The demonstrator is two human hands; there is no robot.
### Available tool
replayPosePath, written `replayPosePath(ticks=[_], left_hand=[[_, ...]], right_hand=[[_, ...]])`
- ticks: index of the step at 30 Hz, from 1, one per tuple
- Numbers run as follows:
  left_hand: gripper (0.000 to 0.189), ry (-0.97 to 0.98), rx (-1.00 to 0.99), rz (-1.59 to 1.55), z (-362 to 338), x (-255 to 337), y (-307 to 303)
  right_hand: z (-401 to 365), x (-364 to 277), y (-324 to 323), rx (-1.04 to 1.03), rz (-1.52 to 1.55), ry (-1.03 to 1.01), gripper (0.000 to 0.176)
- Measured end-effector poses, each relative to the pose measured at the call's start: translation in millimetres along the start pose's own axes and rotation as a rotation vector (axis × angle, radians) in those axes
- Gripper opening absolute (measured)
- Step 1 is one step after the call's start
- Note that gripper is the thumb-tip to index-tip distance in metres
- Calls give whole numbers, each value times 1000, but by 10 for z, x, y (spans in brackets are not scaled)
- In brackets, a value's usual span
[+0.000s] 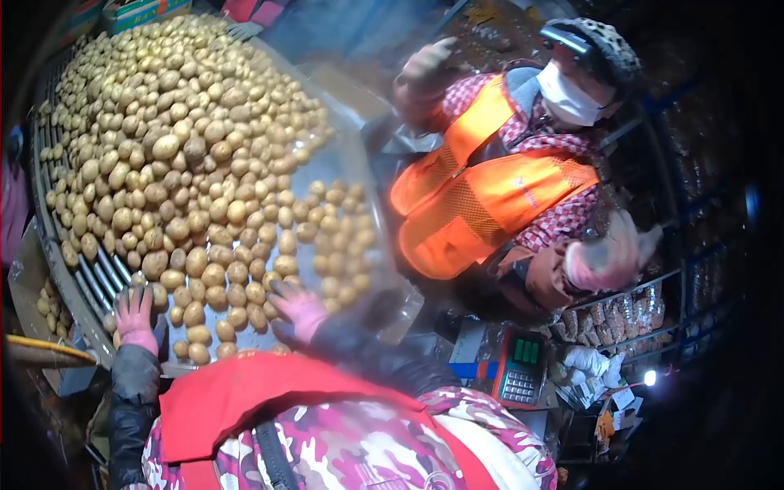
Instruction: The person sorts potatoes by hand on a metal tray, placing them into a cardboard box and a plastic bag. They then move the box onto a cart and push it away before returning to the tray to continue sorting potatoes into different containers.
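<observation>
A large heap of potatoes (175, 155) covers the sorting table (314, 170), thinning to a single layer close to me. My left hand (137, 317), in a pink and grey glove, lies with fingers spread at the table's near left corner, beside the metal rollers (104, 269) and some potatoes. My right hand (300, 310), gloved alike, is open with fingers stretched out against the potatoes at the near edge. Neither hand is wrapped round a potato.
A person in an orange vest (482, 188) stands right of the table, both gloved hands raised and blurred. A scale with a keypad (521, 367) stands to my right. Bagged goods (616, 317) fill a rack behind. A cardboard box (37, 269) with potatoes sits at left.
</observation>
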State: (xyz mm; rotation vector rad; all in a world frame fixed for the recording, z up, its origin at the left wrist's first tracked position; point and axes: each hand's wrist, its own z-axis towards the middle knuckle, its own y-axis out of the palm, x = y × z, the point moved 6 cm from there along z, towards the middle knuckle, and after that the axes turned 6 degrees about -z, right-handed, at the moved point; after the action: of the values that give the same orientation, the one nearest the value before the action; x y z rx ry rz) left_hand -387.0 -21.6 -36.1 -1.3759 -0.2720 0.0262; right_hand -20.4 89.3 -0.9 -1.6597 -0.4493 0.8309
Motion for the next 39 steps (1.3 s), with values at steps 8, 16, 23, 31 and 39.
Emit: replayPosePath(ticks=[8,16,23,31,39], left_hand=[[80,-16,43,71,-237,13,-34],[71,-14,-14,49,-266,118,-136],[76,7,40,59,-211,51,-39],[83,-51,-40,86,-151,119,-44],[80,-119,-125,100,-232,68,14]], right_hand=[[-101,0,96,44,21,-50,67],[-134,53,156,44,80,-30,64],[-118,79,112,131,27,-34,64],[-66,136,154,81,23,-66,67],[2,227,349,91,7,-116,71]])
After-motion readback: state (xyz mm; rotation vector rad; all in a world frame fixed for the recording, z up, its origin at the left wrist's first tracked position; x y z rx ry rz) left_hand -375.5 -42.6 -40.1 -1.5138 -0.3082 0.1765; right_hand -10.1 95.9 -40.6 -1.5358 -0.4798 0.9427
